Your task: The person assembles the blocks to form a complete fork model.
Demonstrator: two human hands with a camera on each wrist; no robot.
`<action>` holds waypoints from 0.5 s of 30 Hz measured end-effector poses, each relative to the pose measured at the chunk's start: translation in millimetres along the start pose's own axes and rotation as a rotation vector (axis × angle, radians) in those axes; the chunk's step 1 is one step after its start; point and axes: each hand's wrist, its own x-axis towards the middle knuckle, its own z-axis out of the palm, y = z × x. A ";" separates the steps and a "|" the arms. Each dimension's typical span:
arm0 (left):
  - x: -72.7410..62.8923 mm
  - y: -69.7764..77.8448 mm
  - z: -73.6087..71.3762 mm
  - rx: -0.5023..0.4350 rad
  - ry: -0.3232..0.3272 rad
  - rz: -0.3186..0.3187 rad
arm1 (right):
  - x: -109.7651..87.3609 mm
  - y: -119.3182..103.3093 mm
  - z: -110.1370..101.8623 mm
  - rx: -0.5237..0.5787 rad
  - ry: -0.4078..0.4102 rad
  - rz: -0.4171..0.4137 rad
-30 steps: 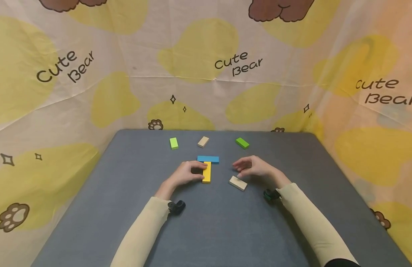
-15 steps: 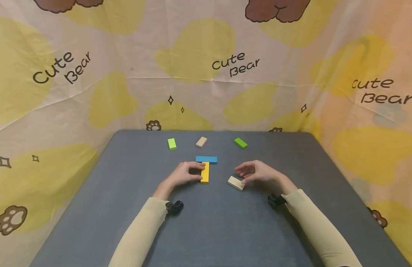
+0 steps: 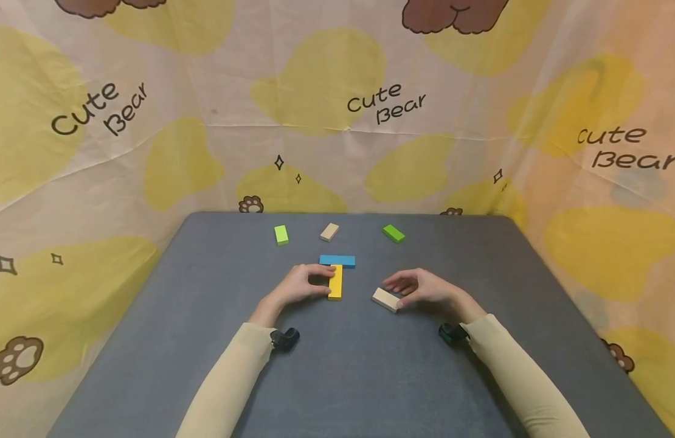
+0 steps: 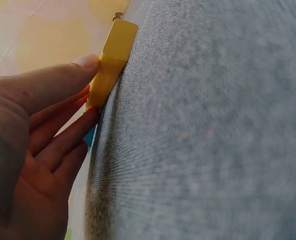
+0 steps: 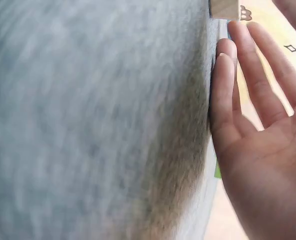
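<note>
With left hand [image 3: 296,284], pinching yellow block [image 3: 335,283] just on near side of blue block [image 3: 338,261].
With right hand [image 3: 426,287] loosely spread at beige block [image 3: 385,299], near-right of blue block: best close evenly on opposite sides, without nudging yellow block.

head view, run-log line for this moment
left hand: touching yellow block; right hand: beside nearer beige block; blue block: beyond yellow block

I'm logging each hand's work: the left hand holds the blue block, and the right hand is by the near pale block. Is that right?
Not quite: the left hand holds the yellow block; the head view shows the blue block at its far end. The right hand is indeed by the near pale block.
</note>
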 end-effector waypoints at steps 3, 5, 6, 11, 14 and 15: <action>-0.2 1.0 -0.5 -0.002 0.000 -0.004 | 2.8 -1.5 1.4 -0.044 -0.001 0.006; -0.3 1.4 -0.8 -0.005 -0.002 -0.010 | 4.5 -2.2 1.5 -0.071 -0.004 0.017; -0.3 1.4 -0.8 -0.008 -0.002 -0.012 | 5.4 -2.0 1.3 -0.082 -0.008 0.022; -0.5 0.8 -0.9 -0.012 -0.006 -0.009 | 7.4 -1.3 0.5 -0.112 -0.033 0.033; -0.4 0.3 -0.4 -0.011 -0.011 -0.010 | 8.2 0.1 0.2 -0.125 -0.048 0.029; -0.4 0.2 -0.3 -0.013 -0.013 -0.013 | 8.7 0.5 0.1 -0.127 -0.055 0.028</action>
